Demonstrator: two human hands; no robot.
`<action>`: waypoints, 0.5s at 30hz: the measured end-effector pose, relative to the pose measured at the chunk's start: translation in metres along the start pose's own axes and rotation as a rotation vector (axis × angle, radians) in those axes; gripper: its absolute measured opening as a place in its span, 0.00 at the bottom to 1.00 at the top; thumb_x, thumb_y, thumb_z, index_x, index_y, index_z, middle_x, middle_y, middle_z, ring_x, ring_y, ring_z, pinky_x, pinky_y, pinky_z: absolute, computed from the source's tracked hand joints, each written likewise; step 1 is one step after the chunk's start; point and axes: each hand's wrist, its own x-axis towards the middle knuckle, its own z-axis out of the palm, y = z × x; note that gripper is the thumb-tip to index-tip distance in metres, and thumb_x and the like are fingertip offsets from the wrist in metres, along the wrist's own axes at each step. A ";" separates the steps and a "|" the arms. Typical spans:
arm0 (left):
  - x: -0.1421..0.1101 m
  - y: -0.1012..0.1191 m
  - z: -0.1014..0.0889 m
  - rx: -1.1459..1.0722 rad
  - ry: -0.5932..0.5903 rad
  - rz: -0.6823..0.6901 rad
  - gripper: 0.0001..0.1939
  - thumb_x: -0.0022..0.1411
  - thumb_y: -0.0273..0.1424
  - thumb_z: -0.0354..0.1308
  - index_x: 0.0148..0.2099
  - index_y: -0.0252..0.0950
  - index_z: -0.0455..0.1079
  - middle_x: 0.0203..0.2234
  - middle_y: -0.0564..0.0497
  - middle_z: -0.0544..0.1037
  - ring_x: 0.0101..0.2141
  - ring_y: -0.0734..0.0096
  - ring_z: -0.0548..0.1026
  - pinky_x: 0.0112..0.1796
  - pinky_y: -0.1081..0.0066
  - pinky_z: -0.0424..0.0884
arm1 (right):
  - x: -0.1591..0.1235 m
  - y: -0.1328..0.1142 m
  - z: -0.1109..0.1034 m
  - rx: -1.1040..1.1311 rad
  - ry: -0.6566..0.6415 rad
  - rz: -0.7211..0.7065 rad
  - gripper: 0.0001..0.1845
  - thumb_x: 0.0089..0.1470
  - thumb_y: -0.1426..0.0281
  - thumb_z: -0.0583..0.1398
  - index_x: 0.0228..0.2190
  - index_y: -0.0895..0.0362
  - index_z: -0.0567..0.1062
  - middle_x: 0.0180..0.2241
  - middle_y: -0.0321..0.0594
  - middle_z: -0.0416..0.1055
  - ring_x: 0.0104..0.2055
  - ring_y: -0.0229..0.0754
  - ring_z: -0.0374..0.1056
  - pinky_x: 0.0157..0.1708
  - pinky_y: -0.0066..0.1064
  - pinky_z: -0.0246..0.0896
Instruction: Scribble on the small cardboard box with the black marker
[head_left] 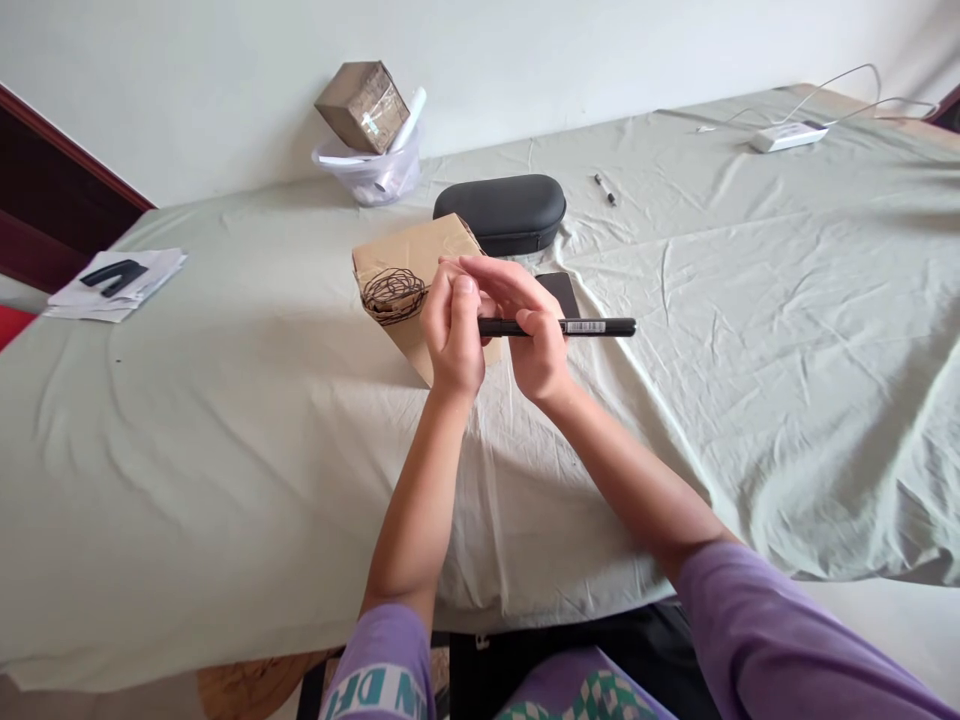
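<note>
A black pen (pixel 592 327) with a white barcode label lies level between both hands above the table. My left hand (pixel 452 335) is closed around the pen's left end. My right hand (pixel 536 335) grips the barrel near its middle, fingers wrapped over it. Just behind the hands sits a brown cardboard box (pixel 409 265) with a coil of dark string (pixel 393 293) on its top. A dark flat phone-like object (pixel 562 290) lies partly hidden behind my right hand.
A black oval case (pixel 501 212) lies behind the box. At the back stand a clear tub (pixel 371 172) with a small box and a paper roll, a small pen (pixel 604 189), and a white power strip (pixel 787 136). Papers with a black stapler (pixel 112 277) lie left.
</note>
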 end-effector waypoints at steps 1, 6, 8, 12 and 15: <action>-0.001 0.000 0.001 0.008 0.014 0.006 0.30 0.72 0.60 0.56 0.31 0.42 0.56 0.20 0.57 0.53 0.18 0.74 0.57 0.20 0.69 0.56 | -0.001 -0.001 -0.001 -0.019 0.001 0.023 0.26 0.50 0.45 0.58 0.45 0.44 0.79 0.52 0.46 0.82 0.60 0.59 0.73 0.45 0.46 0.77; -0.002 -0.009 0.002 -0.067 -0.029 -0.054 0.27 0.73 0.58 0.57 0.33 0.42 0.58 0.18 0.59 0.56 0.17 0.76 0.57 0.18 0.70 0.55 | -0.004 0.006 -0.007 -0.040 -0.007 -0.005 0.27 0.50 0.44 0.60 0.46 0.44 0.80 0.54 0.46 0.81 0.60 0.60 0.74 0.42 0.46 0.78; -0.002 -0.015 0.001 -0.088 -0.070 -0.090 0.24 0.74 0.56 0.57 0.35 0.43 0.62 0.18 0.59 0.57 0.16 0.76 0.57 0.17 0.71 0.54 | -0.002 0.016 -0.008 -0.002 0.033 -0.079 0.25 0.53 0.47 0.59 0.47 0.45 0.81 0.57 0.45 0.80 0.59 0.59 0.75 0.41 0.45 0.79; -0.004 -0.017 0.006 0.015 -0.135 -0.030 0.23 0.77 0.52 0.54 0.35 0.42 0.62 0.21 0.58 0.60 0.19 0.75 0.60 0.22 0.70 0.61 | 0.008 0.025 -0.014 0.150 0.050 -0.197 0.23 0.57 0.57 0.57 0.49 0.51 0.81 0.54 0.45 0.82 0.56 0.55 0.78 0.50 0.45 0.79; -0.004 -0.004 0.010 0.198 -0.285 0.029 0.20 0.79 0.52 0.50 0.41 0.42 0.64 0.29 0.54 0.71 0.26 0.72 0.71 0.30 0.68 0.70 | 0.022 0.010 -0.025 0.209 0.092 -0.139 0.22 0.55 0.63 0.55 0.49 0.49 0.78 0.52 0.41 0.83 0.55 0.50 0.78 0.58 0.44 0.75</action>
